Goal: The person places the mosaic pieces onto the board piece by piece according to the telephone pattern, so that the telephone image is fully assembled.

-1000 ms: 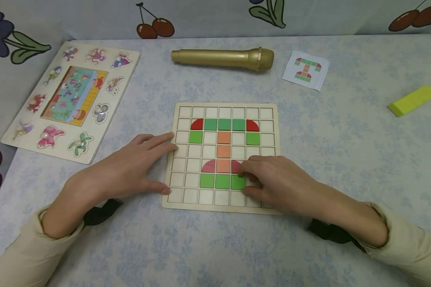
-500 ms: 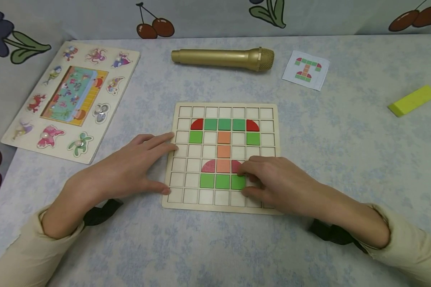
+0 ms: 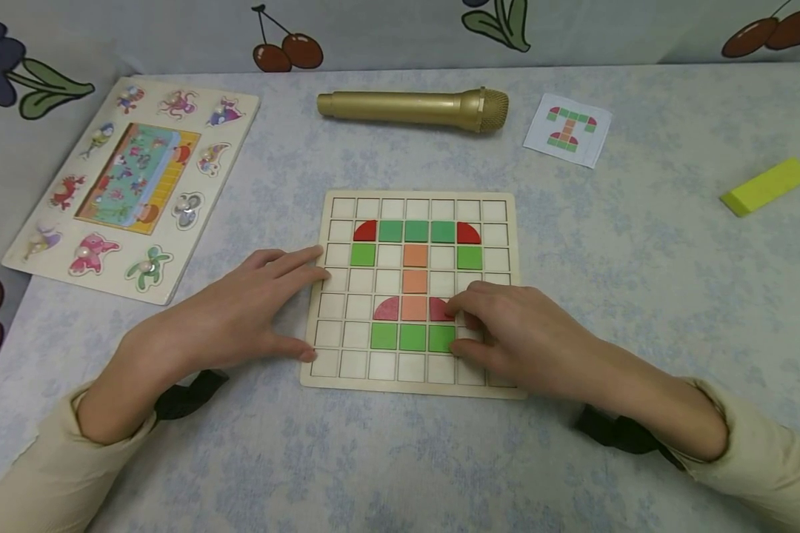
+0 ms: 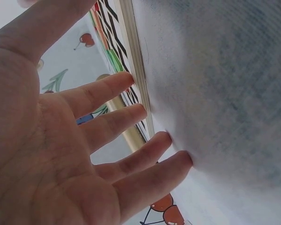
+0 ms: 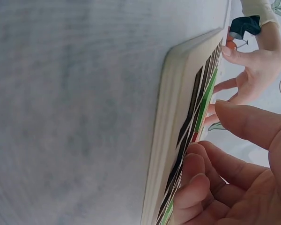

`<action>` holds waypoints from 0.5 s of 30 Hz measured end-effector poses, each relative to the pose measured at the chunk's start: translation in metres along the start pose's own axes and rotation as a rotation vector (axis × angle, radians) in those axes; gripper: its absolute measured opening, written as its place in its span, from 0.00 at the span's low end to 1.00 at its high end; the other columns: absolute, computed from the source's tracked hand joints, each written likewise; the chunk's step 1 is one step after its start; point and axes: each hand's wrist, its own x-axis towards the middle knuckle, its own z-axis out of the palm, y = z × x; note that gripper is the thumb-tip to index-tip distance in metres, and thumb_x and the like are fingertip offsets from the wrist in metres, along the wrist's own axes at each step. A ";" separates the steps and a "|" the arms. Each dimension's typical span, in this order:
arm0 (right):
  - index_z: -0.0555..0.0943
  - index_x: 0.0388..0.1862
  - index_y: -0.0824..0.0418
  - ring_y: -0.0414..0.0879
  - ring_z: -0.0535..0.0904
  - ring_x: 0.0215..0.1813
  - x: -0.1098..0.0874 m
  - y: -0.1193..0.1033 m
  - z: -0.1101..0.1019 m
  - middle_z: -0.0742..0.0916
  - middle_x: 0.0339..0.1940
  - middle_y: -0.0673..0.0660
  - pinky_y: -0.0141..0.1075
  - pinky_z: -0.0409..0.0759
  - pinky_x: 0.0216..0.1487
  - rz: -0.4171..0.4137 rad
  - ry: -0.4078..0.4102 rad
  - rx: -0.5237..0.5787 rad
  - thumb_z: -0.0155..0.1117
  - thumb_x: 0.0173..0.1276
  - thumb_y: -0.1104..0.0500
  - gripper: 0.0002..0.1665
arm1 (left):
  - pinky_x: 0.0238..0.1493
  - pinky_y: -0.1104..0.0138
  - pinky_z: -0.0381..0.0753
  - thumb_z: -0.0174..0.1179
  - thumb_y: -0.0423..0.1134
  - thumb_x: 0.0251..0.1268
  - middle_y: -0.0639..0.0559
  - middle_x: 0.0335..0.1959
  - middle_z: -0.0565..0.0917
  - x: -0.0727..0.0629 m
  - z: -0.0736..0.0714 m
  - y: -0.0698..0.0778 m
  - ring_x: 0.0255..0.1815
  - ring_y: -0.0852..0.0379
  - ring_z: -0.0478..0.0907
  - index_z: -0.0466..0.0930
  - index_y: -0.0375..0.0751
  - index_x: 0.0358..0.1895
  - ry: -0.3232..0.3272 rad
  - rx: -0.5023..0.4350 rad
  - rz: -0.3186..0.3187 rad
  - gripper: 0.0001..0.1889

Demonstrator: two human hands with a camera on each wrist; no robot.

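A wooden grid board [image 3: 407,389] lies on the table in the head view, with coloured tiles in some of its cells. My left hand [image 3: 240,314] has its fingers spread, fingertips right at the board's left rim. My right hand [image 3: 523,337] is over the board's lower right. Its index fingertip touches the pinkish-red quarter-round tile [image 3: 438,309], and its thumb tip is at the edge of a green square tile [image 3: 441,338]. The other right fingers curl inward in the right wrist view. Orange squares [image 3: 415,281] form a column under a row of darker green squares [image 3: 416,232].
Behind the board lies a gold microphone [image 3: 407,109]. A paper card [image 3: 590,152] printed with a tile pattern is at the back right. Further right is a yellow-green block [image 3: 767,186]. A picture peg puzzle [image 3: 167,285] lies at the left.
The right hand has shifted slightly; its index finger has drawn back a little to the right, so more of the pinkish-red tile shows. My left hand has stayed in place.
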 end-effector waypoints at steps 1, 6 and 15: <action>0.83 0.46 0.61 0.39 0.68 0.28 0.000 0.000 0.000 0.74 0.25 0.45 0.35 0.69 0.30 -0.007 0.000 -0.001 0.73 0.62 0.59 0.14 | 0.64 0.44 0.65 0.74 0.59 0.49 0.49 0.79 0.52 0.000 0.000 0.000 0.74 0.41 0.51 0.63 0.46 0.74 0.000 0.000 0.000 0.49; 0.82 0.45 0.61 0.40 0.68 0.28 0.000 0.001 -0.001 0.73 0.24 0.46 0.35 0.68 0.29 0.001 0.012 -0.003 0.72 0.63 0.59 0.13 | 0.65 0.44 0.64 0.74 0.59 0.49 0.49 0.79 0.52 0.000 0.000 0.000 0.74 0.41 0.51 0.63 0.46 0.74 0.001 -0.002 0.002 0.49; 0.84 0.46 0.60 0.39 0.68 0.28 0.000 0.003 -0.003 0.74 0.25 0.45 0.35 0.69 0.29 0.008 0.007 0.006 0.71 0.64 0.58 0.13 | 0.64 0.44 0.65 0.74 0.59 0.49 0.49 0.79 0.52 -0.001 0.000 0.000 0.74 0.41 0.51 0.63 0.46 0.74 0.004 -0.002 0.004 0.49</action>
